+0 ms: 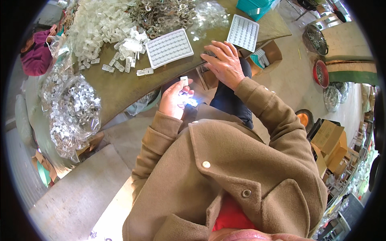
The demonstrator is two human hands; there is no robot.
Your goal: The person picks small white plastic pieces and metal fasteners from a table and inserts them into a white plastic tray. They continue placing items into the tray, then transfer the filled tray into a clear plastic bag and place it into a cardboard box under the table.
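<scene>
The left hand [173, 98] is curled shut around several small white plastic clips [185, 82], one pinched upright between thumb and fingertips just off the near edge of the olive-covered table [120, 90]; something in that grip glares bright white, and what it is cannot be told. The right hand [225, 62] lies flat with fingers spread and holding nothing, palm down on the table edge, to the right of the nearer white moulded tray [169, 47]. Taking that tray as the landmark, the step in hand looks like picking and sorting clips before seating them in its rows of small pockets. The next move would probably call for a short carry forward and left from the held clip to the tray, and a careful lining-up with one pocket. A second tray [243, 32] lies to its right, beyond the right hand. Left of the tray sits a loose heap of white clips [102, 28], behind it a tangle of metal rings [161, 14], and far left clear bags of metal parts [74, 108] hang over the table edge. Another person in a magenta sleeve [37, 54] works at the far left end. Well to the right, on the concrete floor, stand cardboard boxes [329, 140] and a red basin [320, 73].
</scene>
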